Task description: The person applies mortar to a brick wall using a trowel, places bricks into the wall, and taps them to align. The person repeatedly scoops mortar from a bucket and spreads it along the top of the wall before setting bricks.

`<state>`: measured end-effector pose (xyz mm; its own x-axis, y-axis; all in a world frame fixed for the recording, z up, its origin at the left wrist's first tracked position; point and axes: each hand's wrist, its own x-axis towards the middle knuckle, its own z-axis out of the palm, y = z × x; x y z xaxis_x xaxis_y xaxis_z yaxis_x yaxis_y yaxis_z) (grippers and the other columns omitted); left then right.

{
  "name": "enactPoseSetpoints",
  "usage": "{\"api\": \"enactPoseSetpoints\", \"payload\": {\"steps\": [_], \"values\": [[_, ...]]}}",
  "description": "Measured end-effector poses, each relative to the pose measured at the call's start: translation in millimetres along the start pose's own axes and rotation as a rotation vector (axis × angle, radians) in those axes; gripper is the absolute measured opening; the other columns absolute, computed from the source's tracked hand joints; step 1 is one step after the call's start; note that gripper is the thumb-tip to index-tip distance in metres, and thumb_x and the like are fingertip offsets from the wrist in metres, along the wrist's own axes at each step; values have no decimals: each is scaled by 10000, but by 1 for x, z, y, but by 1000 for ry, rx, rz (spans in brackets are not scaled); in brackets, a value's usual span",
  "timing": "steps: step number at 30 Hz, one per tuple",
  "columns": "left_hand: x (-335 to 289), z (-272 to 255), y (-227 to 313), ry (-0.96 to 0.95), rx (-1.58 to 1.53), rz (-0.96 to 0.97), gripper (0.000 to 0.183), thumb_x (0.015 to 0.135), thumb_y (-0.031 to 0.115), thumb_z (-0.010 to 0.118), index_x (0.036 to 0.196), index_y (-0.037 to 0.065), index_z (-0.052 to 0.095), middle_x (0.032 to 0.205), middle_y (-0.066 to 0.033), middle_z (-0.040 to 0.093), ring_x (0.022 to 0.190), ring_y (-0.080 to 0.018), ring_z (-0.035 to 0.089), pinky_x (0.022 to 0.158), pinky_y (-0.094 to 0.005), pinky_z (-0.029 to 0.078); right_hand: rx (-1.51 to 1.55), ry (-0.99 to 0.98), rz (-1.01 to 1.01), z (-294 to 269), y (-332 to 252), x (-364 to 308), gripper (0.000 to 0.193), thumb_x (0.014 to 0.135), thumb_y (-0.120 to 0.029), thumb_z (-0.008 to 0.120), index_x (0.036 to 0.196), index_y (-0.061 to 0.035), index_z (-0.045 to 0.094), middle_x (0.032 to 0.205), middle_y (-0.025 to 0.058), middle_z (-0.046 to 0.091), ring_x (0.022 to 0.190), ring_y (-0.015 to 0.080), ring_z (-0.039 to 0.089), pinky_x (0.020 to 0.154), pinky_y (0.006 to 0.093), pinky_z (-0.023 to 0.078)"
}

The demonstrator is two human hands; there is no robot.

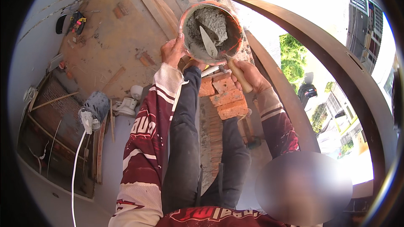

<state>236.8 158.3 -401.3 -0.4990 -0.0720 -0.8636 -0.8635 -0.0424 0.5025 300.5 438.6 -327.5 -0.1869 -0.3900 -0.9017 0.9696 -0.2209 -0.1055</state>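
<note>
Grey wet mortar point(212, 20) lies heaped inside an orange-rimmed bucket point(183, 22) in front of me. My left hand point(171, 51) grips the bucket's near left side, thumb up along the rim. In my right hand point(249, 75) is a trowel point(239, 74), its wooden handle held just outside the near right rim. The pointed trowel blade point(208, 42) reaches into the bucket and rests against the mortar. Several orange bricks point(229, 96) sit close below the bucket, between my legs. The undersides of my left fingers are partly hidden.
Long wooden planks point(156, 1) lie beyond the bucket on the left. At the right a curved-looking frame point(311, 54) borders a bright opening to the outside. A dusty floor point(105, 42) holds brick pieces. A grey cylinder point(95, 106) with a white cable stands at left.
</note>
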Motion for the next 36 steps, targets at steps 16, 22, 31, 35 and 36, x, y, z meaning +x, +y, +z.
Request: {"api": "enactPoseSetpoints", "payload": {"steps": [16, 22, 31, 35, 36], "values": [[-12, 29, 10, 57, 1, -87, 557, 961, 471, 705, 999, -80, 625, 977, -147, 667, 904, -240, 708, 834, -417, 628, -1709, 758, -521, -18, -1, -8, 254, 982, -168, 502, 1194, -39, 557, 977, 200, 671, 785, 328, 723, 640, 451, 571], [-7, 36, -3, 89, -70, -82, 493, 967, 457, 705, 905, -25, 617, 889, -105, 627, 845, -216, 684, 790, -402, 622, -1508, 469, -264, -20, -1, 51, 316, 990, -298, 506, 1086, -8, 589, 891, 270, 703, 848, 446, 706, 754, 543, 566], [5, 36, 7, 103, 103, -72, 473, 979, 433, 697, 878, -22, 615, 825, -57, 586, 748, -186, 643, 709, -385, 616, -1076, 322, -524, 1, 39, 52, 278, 964, -265, 550, 1094, -40, 648, 894, 263, 706, 847, 449, 694, 760, 524, 543], [-1, 38, 19, 68, -1, -99, 502, 976, 447, 693, 972, -49, 620, 906, -96, 624, 815, -225, 672, 751, -409, 626, -961, 356, -583, -5, 39, 34, 272, 960, -225, 550, 1145, -57, 656, 935, 186, 716, 868, 398, 695, 779, 502, 543], [-2, 38, 20, 59, -10, -89, 528, 979, 454, 685, 1034, -68, 621, 951, -115, 634, 857, -251, 687, 761, -429, 629, -1057, 431, -637, -8, 40, 30, 275, 959, -205, 552, 1175, -68, 653, 942, 160, 709, 871, 375, 692, 780, 496, 539]]}}
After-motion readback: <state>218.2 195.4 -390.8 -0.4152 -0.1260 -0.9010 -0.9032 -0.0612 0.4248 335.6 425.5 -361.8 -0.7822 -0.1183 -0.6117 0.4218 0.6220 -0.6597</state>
